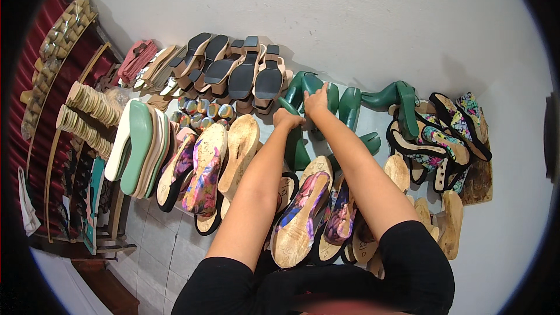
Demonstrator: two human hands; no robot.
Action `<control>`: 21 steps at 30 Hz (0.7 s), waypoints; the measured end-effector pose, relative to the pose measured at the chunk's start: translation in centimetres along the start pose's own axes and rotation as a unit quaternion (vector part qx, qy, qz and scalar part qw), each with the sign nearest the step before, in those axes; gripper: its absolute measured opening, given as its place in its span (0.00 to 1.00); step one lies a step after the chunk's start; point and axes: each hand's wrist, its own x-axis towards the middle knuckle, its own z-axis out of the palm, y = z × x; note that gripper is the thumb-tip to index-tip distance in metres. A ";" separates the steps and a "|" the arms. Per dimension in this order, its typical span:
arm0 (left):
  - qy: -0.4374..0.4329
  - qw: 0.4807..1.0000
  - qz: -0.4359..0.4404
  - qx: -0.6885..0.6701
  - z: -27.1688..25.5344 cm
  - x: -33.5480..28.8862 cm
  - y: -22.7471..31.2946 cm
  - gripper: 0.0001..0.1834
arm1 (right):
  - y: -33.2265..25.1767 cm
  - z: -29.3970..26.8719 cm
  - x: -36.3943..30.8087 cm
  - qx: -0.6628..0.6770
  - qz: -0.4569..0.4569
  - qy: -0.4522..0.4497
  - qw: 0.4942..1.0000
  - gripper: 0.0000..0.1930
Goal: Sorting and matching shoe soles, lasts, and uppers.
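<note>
Several glossy green shoe lasts stand and lie along the middle of the table. My left hand (289, 119) is closed around one green shoe last (296, 150), whose lower part shows beneath the fingers. Just to its right and farther off, my right hand (317, 101) grips another green shoe last (311, 82), its index finger and thumb on either side of it. More green lasts, one upright (349, 105) and one lying (379, 98), are to the right of my hands. Nearer to me, under my forearms, lie floral-covered wooden wedge soles (300, 221).
Black-soled heeled sandals (240, 79) fill the table's back left. Green and cream insoles (137, 149) stack at the left. Patterned wedge sandals (443, 134) pile up on the right. A wooden rack (55, 140) stands by a red curtain; a pale wall (373, 17) is behind.
</note>
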 end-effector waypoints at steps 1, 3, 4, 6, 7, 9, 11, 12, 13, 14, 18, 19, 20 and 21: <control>0.005 1.000 -0.003 0.001 -0.7 0.0 -0.1 0.29 | 0.0 -0.4 -0.2 0.002 -0.004 0.004 1.000 0.33; 0.046 0.999 0.029 -0.006 -1.9 -0.3 0.3 0.29 | 0.3 -0.7 -0.8 0.001 -0.005 0.012 1.000 0.35; 0.062 0.997 0.034 -0.015 -2.3 -0.6 0.6 0.29 | 0.6 -0.9 -1.0 0.030 -0.006 0.014 0.999 0.35; 0.078 0.994 0.074 -0.022 -3.2 -1.4 2.0 0.30 | 0.8 -1.1 -1.2 0.025 -0.003 0.017 1.000 0.31; 0.073 0.993 0.091 -0.030 -4.2 -1.7 2.2 0.31 | 0.2 -1.6 -1.6 0.020 -0.006 0.024 0.999 0.28; 0.118 0.987 0.091 -0.060 -5.4 -2.4 3.5 0.30 | -1.0 -1.3 -1.7 0.015 -0.018 0.005 1.000 0.28; 0.108 0.982 0.135 -0.071 -5.2 -2.5 6.1 0.29 | -0.3 2.0 0.1 -0.010 0.043 0.027 0.999 0.27; 0.137 0.976 0.162 -0.049 -6.2 -2.4 5.8 0.29 | -1.4 1.4 -0.3 0.007 0.037 0.015 0.999 0.27; 0.162 0.967 0.193 -0.028 -7.1 -2.6 5.8 0.28 | -1.7 0.8 -0.7 0.008 0.032 0.015 0.999 0.27; 0.195 0.955 0.220 -0.035 -7.9 -2.9 5.7 0.27 | -1.9 0.1 -1.0 0.037 0.013 -0.013 0.999 0.27; 0.165 0.948 0.257 -0.092 -12.3 -5.3 7.2 0.23 | 0.3 -1.5 -1.3 0.169 -0.002 -0.072 0.983 0.33; 0.167 0.947 0.260 -0.092 -13.0 -6.0 7.9 0.23 | 1.2 -1.6 -1.1 0.254 0.041 -0.068 0.964 0.34; 0.185 0.936 0.279 -0.113 -13.5 -6.7 8.4 0.23 | 1.3 0.7 0.6 0.271 0.090 0.007 0.958 0.39; 0.210 0.924 0.291 -0.132 -14.5 -7.3 8.4 0.22 | 0.9 1.2 1.2 0.273 0.082 0.012 0.959 0.39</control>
